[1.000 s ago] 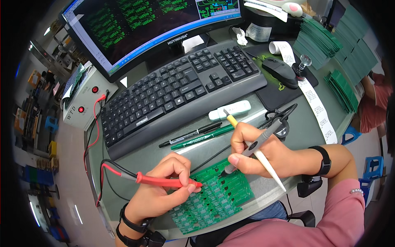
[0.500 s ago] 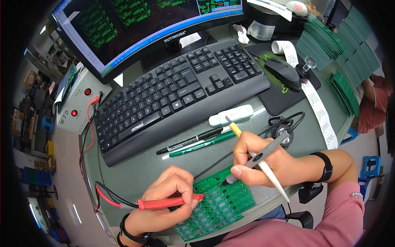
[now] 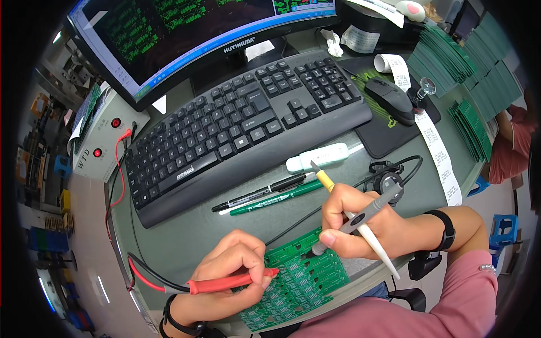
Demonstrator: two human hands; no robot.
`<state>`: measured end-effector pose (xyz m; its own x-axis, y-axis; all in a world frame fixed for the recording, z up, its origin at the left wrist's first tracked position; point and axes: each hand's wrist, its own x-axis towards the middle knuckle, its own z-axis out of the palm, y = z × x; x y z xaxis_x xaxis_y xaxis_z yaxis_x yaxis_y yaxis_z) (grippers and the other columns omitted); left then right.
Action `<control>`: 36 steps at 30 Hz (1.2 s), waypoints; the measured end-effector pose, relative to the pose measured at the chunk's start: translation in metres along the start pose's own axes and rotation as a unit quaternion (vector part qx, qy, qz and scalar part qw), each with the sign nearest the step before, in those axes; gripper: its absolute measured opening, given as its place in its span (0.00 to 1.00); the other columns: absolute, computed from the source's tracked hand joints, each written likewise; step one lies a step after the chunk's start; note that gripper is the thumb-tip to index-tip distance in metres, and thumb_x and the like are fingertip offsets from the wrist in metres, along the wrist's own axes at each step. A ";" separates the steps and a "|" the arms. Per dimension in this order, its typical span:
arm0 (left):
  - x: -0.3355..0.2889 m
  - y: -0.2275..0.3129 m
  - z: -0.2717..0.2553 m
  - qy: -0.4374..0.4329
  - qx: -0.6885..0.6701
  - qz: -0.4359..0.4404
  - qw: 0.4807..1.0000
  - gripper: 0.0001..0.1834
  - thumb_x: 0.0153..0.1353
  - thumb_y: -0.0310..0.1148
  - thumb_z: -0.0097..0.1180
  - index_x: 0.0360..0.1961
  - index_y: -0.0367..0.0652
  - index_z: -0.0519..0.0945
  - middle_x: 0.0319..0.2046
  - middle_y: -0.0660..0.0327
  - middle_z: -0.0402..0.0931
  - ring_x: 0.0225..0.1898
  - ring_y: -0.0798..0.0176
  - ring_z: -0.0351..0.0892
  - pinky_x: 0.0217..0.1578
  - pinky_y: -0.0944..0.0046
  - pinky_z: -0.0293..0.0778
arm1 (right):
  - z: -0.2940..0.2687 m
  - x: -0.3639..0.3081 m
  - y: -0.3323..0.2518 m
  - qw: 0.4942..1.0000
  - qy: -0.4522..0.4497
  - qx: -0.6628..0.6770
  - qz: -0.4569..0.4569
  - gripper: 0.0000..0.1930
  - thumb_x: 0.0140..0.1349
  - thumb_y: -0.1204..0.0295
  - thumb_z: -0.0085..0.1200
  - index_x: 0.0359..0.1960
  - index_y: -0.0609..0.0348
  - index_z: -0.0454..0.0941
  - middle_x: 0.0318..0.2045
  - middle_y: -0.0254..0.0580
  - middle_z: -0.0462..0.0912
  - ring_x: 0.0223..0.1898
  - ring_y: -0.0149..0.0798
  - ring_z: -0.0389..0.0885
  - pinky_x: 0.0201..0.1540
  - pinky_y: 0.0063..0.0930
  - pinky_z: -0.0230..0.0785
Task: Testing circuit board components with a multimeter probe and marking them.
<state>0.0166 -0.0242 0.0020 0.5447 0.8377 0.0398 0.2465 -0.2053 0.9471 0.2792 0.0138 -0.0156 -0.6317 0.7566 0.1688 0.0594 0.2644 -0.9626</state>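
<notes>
A green circuit board (image 3: 298, 281) lies at the near edge of the desk, under both hands. My left hand (image 3: 236, 270) pinches a red test probe (image 3: 225, 281), its tip at the board's upper left part. Red and black leads trail from its back end. My right hand (image 3: 366, 225) is closed around a grey pen-shaped tool (image 3: 366, 215), whose dark tip points down at the board's upper middle. The same hand also holds a slim tool (image 3: 325, 179) with a pointed blade, yellow collar and white tapered handle, blade upward. Whether either tip touches the board I cannot tell.
Beyond my hands lie a black pen (image 3: 262, 191), a green pen (image 3: 276, 198) and a pale correction-tape case (image 3: 317, 158). Farther off are a keyboard (image 3: 248, 149), monitor (image 3: 186, 45) and mouse (image 3: 389, 100). Boards (image 3: 442, 59) stand stacked right; a white box (image 3: 107, 141) sits left.
The whole view has shifted slightly. My right hand and the grey tool's tip have moved a little down and right; the left hand stays almost in place on the red probe.
</notes>
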 end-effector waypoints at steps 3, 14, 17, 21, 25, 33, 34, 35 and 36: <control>0.000 0.000 0.000 0.002 -0.001 0.002 1.000 0.11 0.50 0.19 0.62 0.27 0.45 0.72 0.36 0.60 0.69 0.34 0.68 0.70 0.35 0.70 0.68 | 0.000 0.000 0.001 1.000 0.000 -0.001 -0.001 0.13 0.63 0.72 0.56 0.32 0.58 0.61 0.25 0.36 0.76 0.25 0.24 0.75 0.26 0.20 0.65; -0.001 0.002 0.001 0.011 -0.028 -0.026 0.999 0.11 0.51 0.19 0.62 0.26 0.45 0.72 0.35 0.61 0.69 0.33 0.69 0.69 0.33 0.71 0.67 | 0.000 0.000 0.001 1.000 -0.011 -0.022 -0.008 0.13 0.63 0.72 0.56 0.32 0.58 0.61 0.24 0.35 0.76 0.23 0.24 0.73 0.24 0.20 0.63; 0.000 0.003 0.001 0.014 -0.020 -0.016 1.000 0.11 0.50 0.19 0.62 0.26 0.45 0.72 0.35 0.61 0.69 0.33 0.69 0.69 0.33 0.71 0.67 | -0.001 0.000 0.002 0.999 -0.017 -0.026 -0.005 0.13 0.63 0.72 0.56 0.32 0.58 0.61 0.24 0.35 0.76 0.23 0.24 0.73 0.23 0.20 0.63; 0.000 0.005 0.004 0.017 -0.013 -0.028 0.999 0.13 0.47 0.19 0.63 0.25 0.45 0.70 0.33 0.60 0.69 0.33 0.70 0.67 0.35 0.71 0.69 | 0.001 -0.001 0.002 1.000 -0.013 -0.021 -0.007 0.13 0.63 0.73 0.56 0.32 0.57 0.61 0.24 0.35 0.76 0.22 0.24 0.72 0.23 0.20 0.63; -0.001 0.003 0.001 -0.007 0.031 0.005 1.000 0.12 0.49 0.20 0.62 0.29 0.44 0.70 0.36 0.59 0.68 0.33 0.71 0.67 0.34 0.72 0.68 | 0.000 -0.001 0.001 0.999 -0.010 -0.030 -0.021 0.13 0.62 0.73 0.56 0.32 0.57 0.61 0.23 0.35 0.75 0.22 0.24 0.72 0.23 0.20 0.63; 0.005 0.025 0.003 -0.102 -0.166 -0.199 0.960 0.22 0.56 0.21 0.59 0.52 0.36 0.67 0.40 0.59 0.73 0.31 0.78 0.71 0.33 0.73 0.70 | 0.007 0.019 -0.015 0.999 -0.027 -0.023 -0.035 0.15 0.59 0.69 0.63 0.38 0.60 0.67 0.29 0.35 0.76 0.29 0.24 0.75 0.29 0.21 0.66; 0.003 0.023 0.004 -0.102 -0.165 -0.198 0.961 0.22 0.56 0.21 0.59 0.52 0.36 0.67 0.40 0.59 0.73 0.31 0.78 0.71 0.33 0.73 0.70 | 0.011 0.022 -0.021 0.998 -0.059 0.013 -0.010 0.17 0.59 0.68 0.64 0.40 0.61 0.68 0.30 0.36 0.77 0.31 0.26 0.78 0.31 0.22 0.68; 0.000 0.019 0.007 -0.106 -0.141 -0.162 0.971 0.21 0.57 0.22 0.59 0.51 0.36 0.68 0.36 0.60 0.74 0.31 0.76 0.72 0.33 0.73 0.70 | 0.009 0.024 -0.030 0.993 -0.113 0.001 0.026 0.24 0.62 0.60 0.61 0.51 0.64 0.67 0.33 0.39 0.79 0.33 0.30 0.81 0.35 0.24 0.72; -0.004 0.018 0.010 -0.110 -0.116 -0.126 0.979 0.19 0.57 0.22 0.59 0.50 0.36 0.69 0.32 0.60 0.75 0.32 0.75 0.73 0.33 0.72 0.70 | 0.008 0.022 -0.034 0.993 -0.112 0.000 0.025 0.24 0.62 0.60 0.61 0.51 0.64 0.67 0.33 0.39 0.79 0.33 0.30 0.81 0.35 0.24 0.72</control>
<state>0.0269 -0.0358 0.0159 0.6553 0.7127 -0.2504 0.2202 0.1369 0.9658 0.2564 0.0168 0.0190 -0.7847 0.6159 0.0696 0.0946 0.2299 -0.9686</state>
